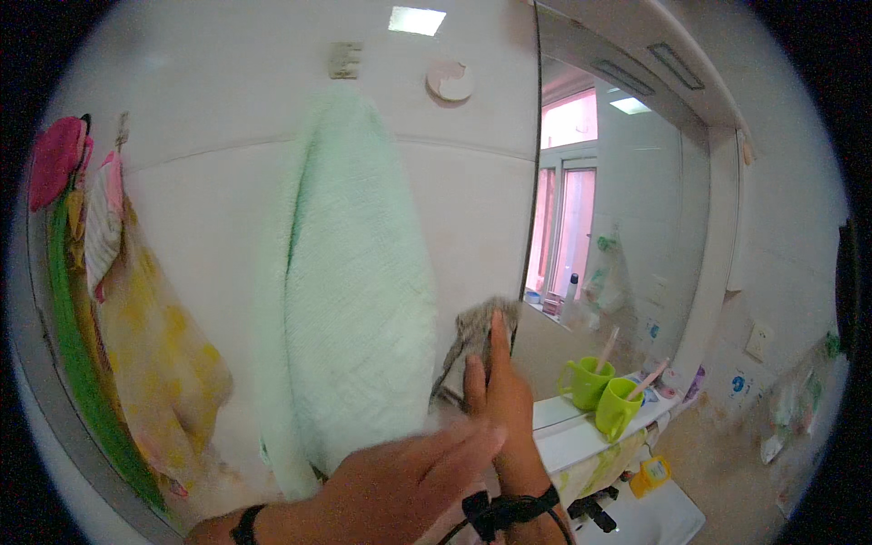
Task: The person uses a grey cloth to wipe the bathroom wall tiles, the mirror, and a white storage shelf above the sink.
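Note:
A mint-green towel [357, 272] hangs down the tiled wall in front of me. To its right, my right hand [501, 388] presses a grey-brown cloth [480, 323] near the mirror's left edge, its index finger stretched over the cloth. My left hand [415, 470] reaches across below the towel, blurred, its fingers together and overlapping my right hand's wrist area; no object shows in it. Dark bands with a cable circle my right wrist, and a dark band is on my left. Part of the cloth hangs behind my right hand's fingers.
Right of my hands, a white ledge [555, 415] below the mirror [640, 225] holds a green cup [618, 409] with a toothbrush. Below are a sink [671, 521], a black faucet [594, 511] and a yellow bottle [650, 475]. Cloths [160, 327] hang at left.

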A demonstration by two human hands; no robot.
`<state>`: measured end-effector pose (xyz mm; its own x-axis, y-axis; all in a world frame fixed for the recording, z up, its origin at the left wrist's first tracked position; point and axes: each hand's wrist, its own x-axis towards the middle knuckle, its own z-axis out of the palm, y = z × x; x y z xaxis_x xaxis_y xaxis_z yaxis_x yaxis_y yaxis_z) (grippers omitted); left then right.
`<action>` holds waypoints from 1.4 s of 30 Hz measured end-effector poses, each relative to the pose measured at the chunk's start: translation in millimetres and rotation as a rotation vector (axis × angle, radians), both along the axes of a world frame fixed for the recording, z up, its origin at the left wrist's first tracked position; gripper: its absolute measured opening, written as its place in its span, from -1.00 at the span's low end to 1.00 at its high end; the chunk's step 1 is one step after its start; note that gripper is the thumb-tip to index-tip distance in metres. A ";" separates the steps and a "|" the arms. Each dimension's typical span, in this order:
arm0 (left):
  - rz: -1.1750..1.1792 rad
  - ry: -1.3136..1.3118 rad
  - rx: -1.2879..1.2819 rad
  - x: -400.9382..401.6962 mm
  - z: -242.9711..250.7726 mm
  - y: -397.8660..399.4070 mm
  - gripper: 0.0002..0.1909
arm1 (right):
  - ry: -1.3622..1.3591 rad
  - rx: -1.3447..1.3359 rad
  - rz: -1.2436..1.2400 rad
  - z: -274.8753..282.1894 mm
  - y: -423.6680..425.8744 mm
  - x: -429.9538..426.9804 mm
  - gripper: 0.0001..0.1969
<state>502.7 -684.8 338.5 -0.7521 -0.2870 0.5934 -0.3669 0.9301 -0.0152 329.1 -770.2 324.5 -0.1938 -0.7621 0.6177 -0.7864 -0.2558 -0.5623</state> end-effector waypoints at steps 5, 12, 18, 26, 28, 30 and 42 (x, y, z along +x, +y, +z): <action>0.114 0.151 -0.135 -47.0 -19.9 -61.6 -0.34 | -0.194 -0.113 0.316 -79.4 -19.6 -12.9 -0.44; 0.310 -0.222 -0.065 -72.2 -41.8 -74.3 -0.36 | -1.244 0.256 0.854 -82.5 0.9 -26.5 -0.47; 0.338 -0.450 -0.263 -85.9 -8.6 -91.6 -0.36 | -1.207 0.119 0.881 -97.4 -4.2 -31.3 -0.50; 0.337 -0.252 -0.617 -110.5 146.4 -116.6 -0.84 | -1.101 -0.123 0.597 -52.9 47.2 -48.8 -0.58; 0.478 -0.103 -0.931 -102.7 216.0 -111.3 -0.85 | -1.083 -0.207 0.547 -47.0 54.1 -48.7 -0.68; 0.964 -0.364 -0.906 -118.0 275.1 -117.8 -0.81 | -1.081 -0.192 0.593 -51.0 52.3 -48.7 -0.68; 0.399 0.091 -0.574 -109.1 -51.1 -126.0 -0.58 | -1.010 -0.259 0.435 -73.7 75.4 -80.3 -0.76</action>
<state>393.6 -810.9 287.4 -0.5947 -0.1532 0.7892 -0.7017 0.5780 -0.4165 248.7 -694.9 250.9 -0.4431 -0.7586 0.4776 0.1826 -0.5980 -0.7804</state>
